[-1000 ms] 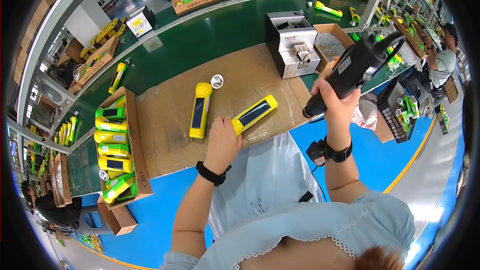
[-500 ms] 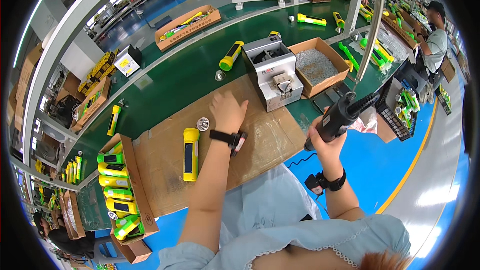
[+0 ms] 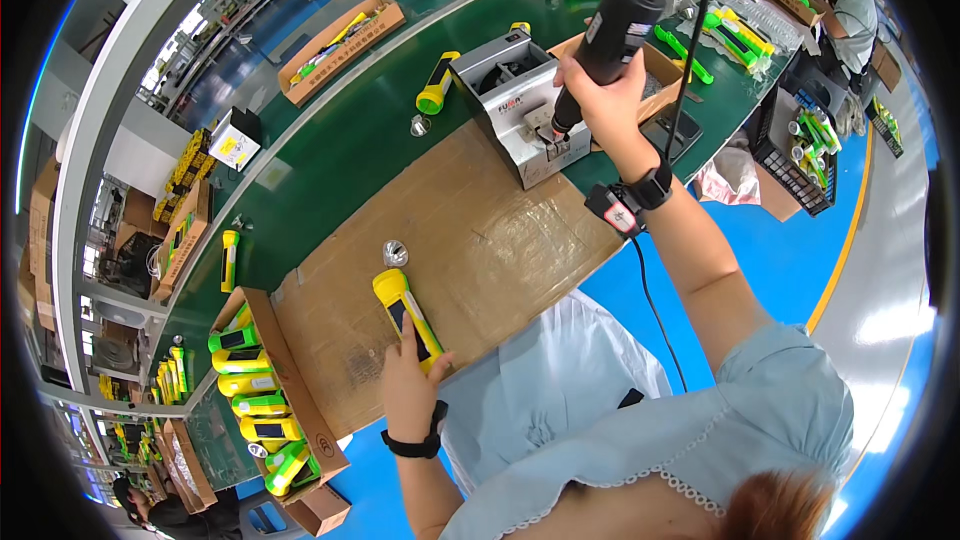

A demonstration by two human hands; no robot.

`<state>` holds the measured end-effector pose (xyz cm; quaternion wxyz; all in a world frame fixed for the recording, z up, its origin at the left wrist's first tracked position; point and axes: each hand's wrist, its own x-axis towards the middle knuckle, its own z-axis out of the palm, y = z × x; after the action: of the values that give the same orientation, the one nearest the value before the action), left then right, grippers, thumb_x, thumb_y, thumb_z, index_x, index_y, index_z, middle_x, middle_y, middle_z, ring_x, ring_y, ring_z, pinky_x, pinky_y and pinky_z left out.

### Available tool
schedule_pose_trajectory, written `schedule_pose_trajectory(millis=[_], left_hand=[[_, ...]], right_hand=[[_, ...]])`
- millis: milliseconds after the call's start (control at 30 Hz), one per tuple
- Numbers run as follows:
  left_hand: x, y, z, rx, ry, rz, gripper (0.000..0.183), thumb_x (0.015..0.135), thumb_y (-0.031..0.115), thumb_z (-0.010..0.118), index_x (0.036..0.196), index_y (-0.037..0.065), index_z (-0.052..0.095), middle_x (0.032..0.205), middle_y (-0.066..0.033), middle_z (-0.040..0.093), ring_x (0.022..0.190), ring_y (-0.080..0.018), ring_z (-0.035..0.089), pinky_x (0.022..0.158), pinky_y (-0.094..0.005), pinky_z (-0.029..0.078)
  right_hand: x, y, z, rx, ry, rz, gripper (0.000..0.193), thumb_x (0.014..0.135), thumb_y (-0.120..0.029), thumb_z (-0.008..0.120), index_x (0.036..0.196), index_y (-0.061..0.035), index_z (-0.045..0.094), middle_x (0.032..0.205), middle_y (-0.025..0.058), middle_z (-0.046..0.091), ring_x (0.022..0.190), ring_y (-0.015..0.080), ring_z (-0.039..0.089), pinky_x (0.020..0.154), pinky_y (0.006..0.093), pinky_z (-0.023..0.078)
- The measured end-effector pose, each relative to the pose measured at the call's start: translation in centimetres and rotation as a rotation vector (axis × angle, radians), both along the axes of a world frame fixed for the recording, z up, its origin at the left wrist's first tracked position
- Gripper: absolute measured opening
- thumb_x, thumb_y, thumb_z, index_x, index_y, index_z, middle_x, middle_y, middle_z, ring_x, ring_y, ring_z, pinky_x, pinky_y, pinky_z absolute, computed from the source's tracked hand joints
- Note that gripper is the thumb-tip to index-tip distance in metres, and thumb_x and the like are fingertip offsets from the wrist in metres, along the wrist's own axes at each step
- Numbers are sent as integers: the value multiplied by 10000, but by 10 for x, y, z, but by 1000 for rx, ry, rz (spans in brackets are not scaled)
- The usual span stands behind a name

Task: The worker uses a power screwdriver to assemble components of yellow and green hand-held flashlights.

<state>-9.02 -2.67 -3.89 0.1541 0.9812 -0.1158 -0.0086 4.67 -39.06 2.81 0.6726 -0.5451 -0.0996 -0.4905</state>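
A yellow-green flashlight [image 3: 396,292] with a dark panel lies slanted on the cardboard sheet [image 3: 480,210]. My left hand [image 3: 408,388] has its near end between thumb and index finger, the index stretched along the panel; the other fingers are partly hidden. Beyond the flashlight's head sits a loose silvery reflector [image 3: 395,253]. In my right hand [image 3: 612,105] is a black electric screwdriver [image 3: 612,35], gripped round its body and tilted downward. Its tip is at the front outlet of a grey screw feeder [image 3: 515,135]; whether it touches a screw is too small to tell.
An open carton [image 3: 312,390] of flashlights stands at the left edge of the cardboard. Behind the feeder are another flashlight [image 3: 437,85] and a reflector [image 3: 421,125]. A box [image 3: 668,100] sits right of the feeder, near a phone [image 3: 683,135]. A co-worker [image 3: 852,20] is at the far right.
My right hand has raised the screwdriver and brought its tip to the feeder. My left hand has drawn back from beyond the reflector onto the flashlight, which has turned aslant.
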Motion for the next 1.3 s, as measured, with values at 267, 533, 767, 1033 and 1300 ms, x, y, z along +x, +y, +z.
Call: schedule_pose_trajectory(millis=[267,533,767,1033,1300], left_hand=[[11,-14,37,37,-13,-252,545,719,-11,588,1250,105,546,1087,-169,561,1004,-349,555,827,-437,449],[60,-9,-1,-16,-217,-508,514,640,102,766,1118,121,578,1184,-120,525,1088,-341,510,955,-461,361],[-6,-54,-18,-2,-275,-72,504,675,255,781,1102,86,572,1024,-133,510,971,-331,491,871,-434,380],[-17,-56,-32,-44,-319,-72,538,695,187,751,1131,-5,502,1126,-160,506,1081,-338,469,940,-446,357],[-20,-57,-33,-106,-314,-62,519,707,127,716,1152,-4,484,1108,-135,493,1098,-313,452,955,-424,344]], right_hand=[[13,1,13,-202,234,-87,382,699,-58,671,1013,-33,454,764,41,566,652,105,574,601,267,481],[-84,52,2,13,234,493,340,738,21,612,1032,-6,444,656,86,570,545,157,572,518,289,467],[-111,82,-10,-19,233,416,545,737,9,589,1223,0,343,699,105,531,577,195,553,563,330,472],[-103,97,-17,-18,177,377,482,785,18,585,1204,7,347,749,123,536,628,213,582,594,356,499],[-95,103,-24,-1,158,362,490,779,42,598,1200,18,349,747,120,542,625,200,579,583,344,495]])
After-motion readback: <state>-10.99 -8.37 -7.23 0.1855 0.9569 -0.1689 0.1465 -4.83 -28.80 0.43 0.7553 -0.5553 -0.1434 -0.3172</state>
